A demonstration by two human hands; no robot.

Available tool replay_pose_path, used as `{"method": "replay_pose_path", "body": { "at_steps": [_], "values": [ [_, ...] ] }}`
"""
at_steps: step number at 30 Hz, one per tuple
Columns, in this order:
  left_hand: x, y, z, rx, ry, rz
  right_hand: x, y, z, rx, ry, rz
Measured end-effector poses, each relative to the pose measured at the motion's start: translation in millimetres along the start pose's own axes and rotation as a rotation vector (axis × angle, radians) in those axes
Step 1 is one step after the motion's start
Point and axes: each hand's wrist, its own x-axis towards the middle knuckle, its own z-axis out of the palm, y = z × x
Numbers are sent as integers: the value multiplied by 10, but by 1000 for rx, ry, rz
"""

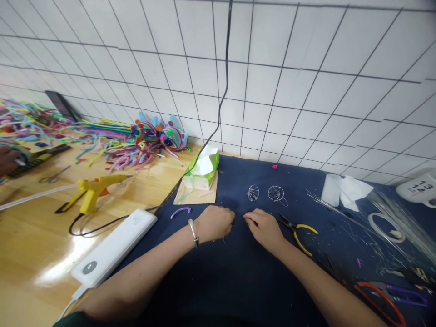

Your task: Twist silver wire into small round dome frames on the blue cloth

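Above the dark blue cloth (pixel 218 277), my left hand (pixel 214 222) is closed, its fingers curled in. Thin strands show below its fingers, too fine to identify. My right hand (pixel 266 228) is closed too, thumb pressed against the index finger, a short gap away from the left. Whatever either hand holds is too small or hidden. Beyond them lie two small round wire frames, a left one (pixel 253 193) and a right one (pixel 276 194). Pliers with yellow handles (pixel 300 234) lie beside my right hand. Left of my left hand is a purple curved strip (pixel 180 211).
A tissue pack (pixel 206 168) rests on a small board (pixel 211 195). To the left are a white power bank (pixel 116 247), a yellow glue gun (pixel 93 190) and colourful pipe cleaners. On the right are wires (pixel 405 222), red-handled scissors (pixel 381 297) and a mug (pixel 417 188). Another person's hand (pixel 8 161) shows far left.
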Motion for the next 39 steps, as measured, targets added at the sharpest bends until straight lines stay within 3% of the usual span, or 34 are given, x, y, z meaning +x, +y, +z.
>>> {"method": "replay_pose_path", "body": {
  "at_steps": [6, 12, 16, 20, 26, 31, 35, 39],
  "values": [
    [15, 54, -94, -87, 90, -53, -43, -79, 53, 83, -6, -4],
    [-9, 51, -132, -164, 142, -20, -84, -108, 125, 185, 0, 17],
    [15, 87, -188, -418, 303, -74, -95, -199, 69, 370, 60, 67],
    [73, 196, -130, -731, 459, -141, -94, -296, 11, 689, -12, 212],
    [117, 323, 42, -1019, 479, -130, -94, -294, 53, 913, -65, 321],
    [142, 218, 35, -958, 535, -125, -48, -211, -33, 708, -82, 261],
    [140, 80, -25, -653, 562, 72, -11, -126, -141, 269, -10, 70],
    [109, 44, -86, -283, 457, 233, -18, -61, -181, -47, -34, 17]
  ]
}}
